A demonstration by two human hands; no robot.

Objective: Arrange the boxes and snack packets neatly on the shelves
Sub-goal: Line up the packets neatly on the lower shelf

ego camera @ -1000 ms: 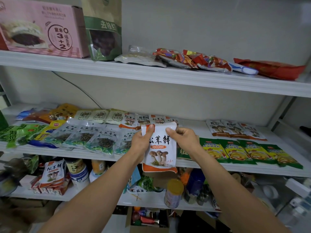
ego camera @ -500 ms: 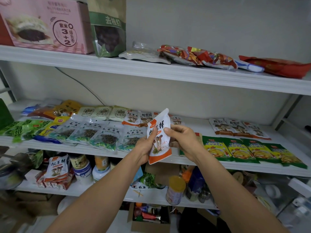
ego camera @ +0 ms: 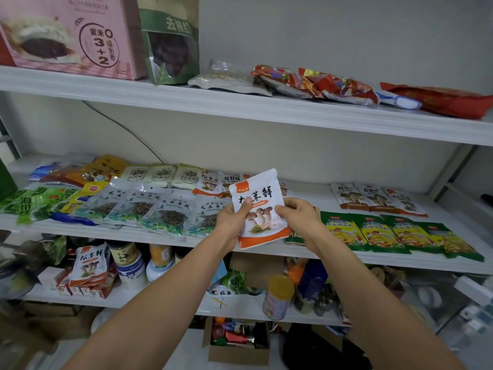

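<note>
mushroom packet (ego camera: 260, 209) | turned back face-on from edge-on | now tilted

Light's soft and flat, kinda dim, no hard shadows anywhere; it just goes murky under the middle shelf (ego camera: 346, 256). Wide-angle lens bows the top shelf (ego camera: 240, 108) and stretches the corners; bottom-left and bottom-right go smeary, the mushroom packet (ego camera: 260, 209) dead centre reads sharp, and the clear packets (ego camera: 165, 209) catch a little sheen.

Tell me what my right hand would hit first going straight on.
The right hand pinches the white mushroom packet, so that comes first; beyond it, probably the back-row mushroom packets on the middle shelf, though depth is unclear.
</note>
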